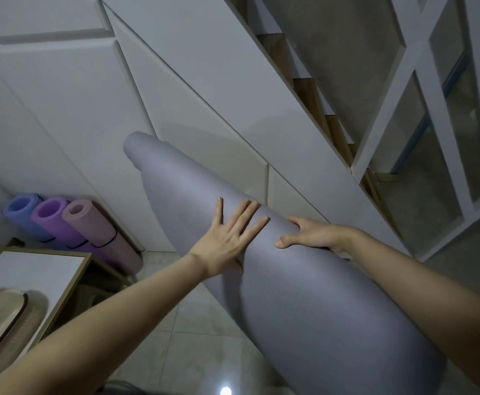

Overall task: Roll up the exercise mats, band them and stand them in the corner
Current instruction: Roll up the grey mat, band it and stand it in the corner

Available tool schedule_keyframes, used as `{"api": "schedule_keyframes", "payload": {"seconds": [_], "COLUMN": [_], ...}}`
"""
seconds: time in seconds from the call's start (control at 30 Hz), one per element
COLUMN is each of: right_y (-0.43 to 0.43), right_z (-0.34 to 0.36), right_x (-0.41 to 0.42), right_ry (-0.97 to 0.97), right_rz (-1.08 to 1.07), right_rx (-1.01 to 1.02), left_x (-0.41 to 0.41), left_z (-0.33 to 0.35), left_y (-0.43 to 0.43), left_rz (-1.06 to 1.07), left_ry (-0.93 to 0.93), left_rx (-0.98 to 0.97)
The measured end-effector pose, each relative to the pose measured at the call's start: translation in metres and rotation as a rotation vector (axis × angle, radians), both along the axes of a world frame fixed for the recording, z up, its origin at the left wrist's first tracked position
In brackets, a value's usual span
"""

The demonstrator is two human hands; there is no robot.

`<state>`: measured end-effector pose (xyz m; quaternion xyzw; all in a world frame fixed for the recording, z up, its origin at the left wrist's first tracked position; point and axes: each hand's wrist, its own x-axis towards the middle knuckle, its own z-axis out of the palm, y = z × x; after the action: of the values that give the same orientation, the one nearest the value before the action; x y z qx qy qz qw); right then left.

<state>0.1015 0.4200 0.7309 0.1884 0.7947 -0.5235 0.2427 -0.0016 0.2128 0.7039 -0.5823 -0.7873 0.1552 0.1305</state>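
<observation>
A grey exercise mat (193, 195), loosely rolled, slants up from the lower right toward the white wall panels. My left hand (228, 238) lies flat on its left side with the fingers spread and straight. My right hand (310, 233) grips the roll from the right, thumb on the front and fingers curled behind it. Three rolled mats stand in the corner at the left: a blue mat (22, 208), a purple mat (52, 216) and a pink mat (96, 223). Dark bands circle their lower parts.
A white-topped cabinet (36, 272) with a wooden edge stands at the lower left, with a beige oval basket (2, 317) on it. A staircase (318, 104) with a white railing (421, 89) rises at the right. Pale tiled floor (176, 323) lies below.
</observation>
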Motion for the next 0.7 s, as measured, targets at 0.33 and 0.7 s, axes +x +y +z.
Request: {"api": "schedule_keyframes", "payload": {"seconds": [0.33,0.7], "right_y": [-0.014,-0.033], "right_z": [0.026,0.007], "right_x": [-0.008,-0.007], "right_ry": [0.042,0.167], "right_rz": [0.083,-0.043], "right_rx": [0.202,0.612], "left_x": [-0.029,-0.034], "left_z": [0.035,0.041], "left_y": [0.024,0.033], "left_rz": [-0.204,-0.112], "left_ry": [0.035,-0.022], "left_rx": [-0.023,-0.068]}}
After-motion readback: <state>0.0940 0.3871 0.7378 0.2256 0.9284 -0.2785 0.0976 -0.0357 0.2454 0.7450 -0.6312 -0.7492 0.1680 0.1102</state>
